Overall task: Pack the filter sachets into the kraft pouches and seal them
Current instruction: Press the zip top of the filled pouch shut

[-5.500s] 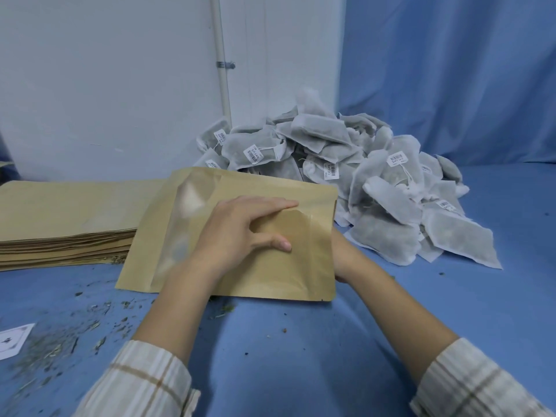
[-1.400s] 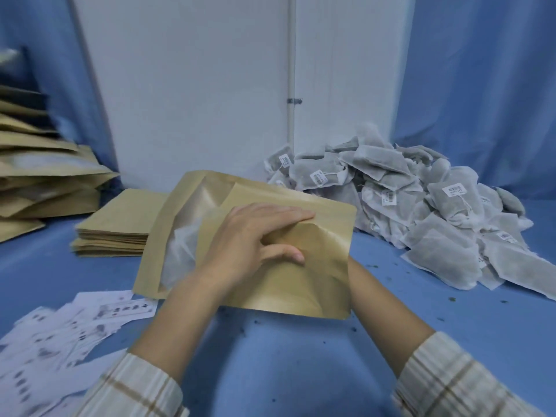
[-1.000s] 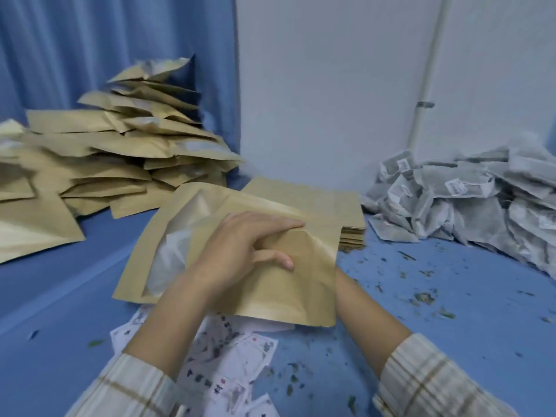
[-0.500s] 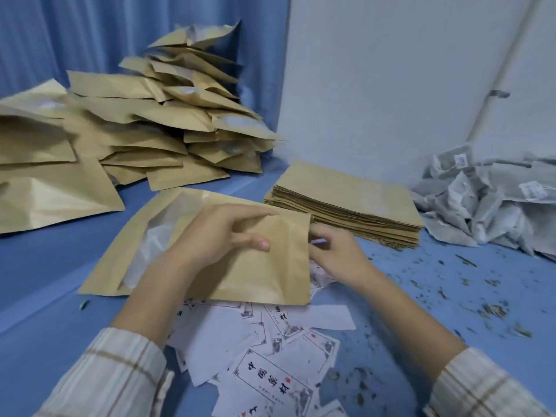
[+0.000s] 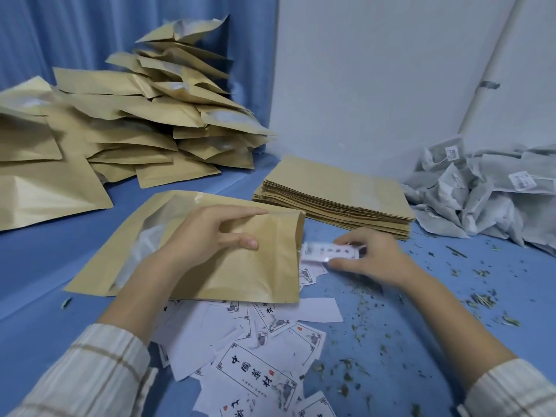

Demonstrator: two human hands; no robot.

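A kraft pouch (image 5: pixel 240 275) with a clear window lies on the blue table, white sachets showing through the window at its left. My left hand (image 5: pixel 210 236) grips the pouch near its open right end, thumb on top. Just right of that opening, my right hand (image 5: pixel 370 254) pinches a small white printed label (image 5: pixel 328 251). A heap of grey-white filter sachets (image 5: pixel 487 194) lies at the far right.
A flat stack of empty kraft pouches (image 5: pixel 337 188) sits behind my right hand. Filled pouches (image 5: pixel 135 121) are piled at the back left against a blue curtain. Loose printed labels (image 5: pixel 255 356) are scattered in front, and herb crumbs (image 5: pixel 421 296) litter the right side.
The view swung left from the sachet heap to the pouch pile and labels. My right hand came out from behind the pouch and took hold of a label; my left hand kept its grip.
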